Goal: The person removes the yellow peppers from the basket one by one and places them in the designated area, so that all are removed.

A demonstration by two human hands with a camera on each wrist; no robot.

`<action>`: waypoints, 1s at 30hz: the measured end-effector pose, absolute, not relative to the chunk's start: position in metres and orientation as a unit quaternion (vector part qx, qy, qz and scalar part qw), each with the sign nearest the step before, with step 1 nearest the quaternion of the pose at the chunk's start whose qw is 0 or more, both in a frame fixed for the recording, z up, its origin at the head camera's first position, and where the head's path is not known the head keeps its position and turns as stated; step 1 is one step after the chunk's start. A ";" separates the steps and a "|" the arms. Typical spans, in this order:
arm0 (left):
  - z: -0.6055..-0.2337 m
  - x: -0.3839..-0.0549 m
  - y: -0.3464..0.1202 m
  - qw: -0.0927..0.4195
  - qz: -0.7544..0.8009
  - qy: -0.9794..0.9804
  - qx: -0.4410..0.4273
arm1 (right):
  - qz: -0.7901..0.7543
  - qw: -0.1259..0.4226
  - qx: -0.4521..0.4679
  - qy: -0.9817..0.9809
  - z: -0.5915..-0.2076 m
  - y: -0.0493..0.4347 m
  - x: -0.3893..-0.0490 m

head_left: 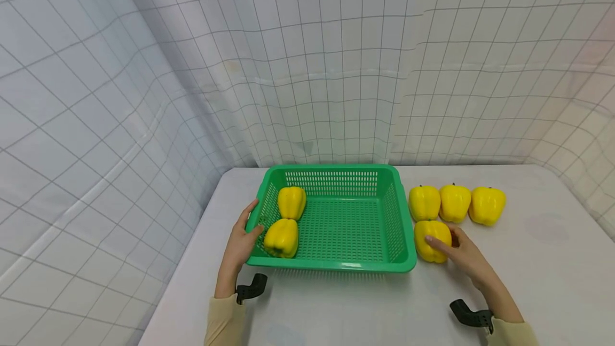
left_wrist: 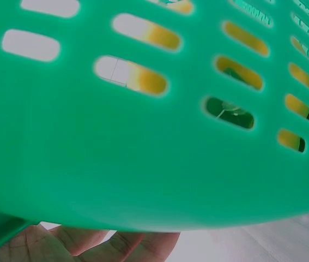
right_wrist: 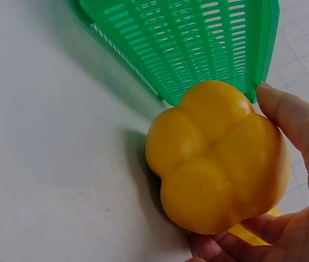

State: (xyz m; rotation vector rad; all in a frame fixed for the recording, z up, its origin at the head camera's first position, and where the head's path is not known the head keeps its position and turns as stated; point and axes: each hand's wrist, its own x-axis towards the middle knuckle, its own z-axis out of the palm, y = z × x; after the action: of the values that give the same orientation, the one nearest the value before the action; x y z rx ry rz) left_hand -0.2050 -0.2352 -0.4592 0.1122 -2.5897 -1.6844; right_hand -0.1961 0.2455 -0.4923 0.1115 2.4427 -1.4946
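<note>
A green plastic basket (head_left: 343, 265) with slotted walls stands on the table; two yellow bell peppers (head_left: 291, 203) lie along its left side. My left hand (head_left: 238, 247) grips the basket's left rim, thumb over the edge and fingers outside. In the left wrist view those fingers (left_wrist: 124, 245) show beyond the green wall. Just right of the basket, my right hand (head_left: 467, 258) holds another yellow bell pepper (right_wrist: 214, 158) between thumb and fingers. The right wrist view shows its lobed bottom facing the camera, the thumb at its upper right and fingertips beneath.
Three more yellow bell peppers (head_left: 455, 203) sit in a row behind the held one, right of the basket. The white table (head_left: 331, 308) reaches back to a white grid-patterned curtain (head_left: 326, 84), which also hangs along the left and right. Black wrist mounts (head_left: 252, 288) are strapped on both wrists.
</note>
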 end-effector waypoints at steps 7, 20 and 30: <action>-0.458 -0.207 -0.236 0.011 -0.550 -0.834 0.036 | -0.515 0.141 0.039 0.845 -0.491 0.246 -0.195; -0.457 -0.205 -0.236 0.012 -0.544 -0.838 0.039 | -0.501 0.109 0.056 0.857 -0.482 0.249 -0.195; -0.457 -0.205 -0.236 0.009 -0.546 -0.837 0.039 | -0.500 -0.068 0.069 0.861 -0.463 0.247 -0.199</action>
State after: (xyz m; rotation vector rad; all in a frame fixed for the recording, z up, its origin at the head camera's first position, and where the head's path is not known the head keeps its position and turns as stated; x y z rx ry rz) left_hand -0.2052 -0.2363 -0.4565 0.1227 -2.6129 -1.7065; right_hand -0.1988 0.2465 -0.4625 0.2268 2.8264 -1.6422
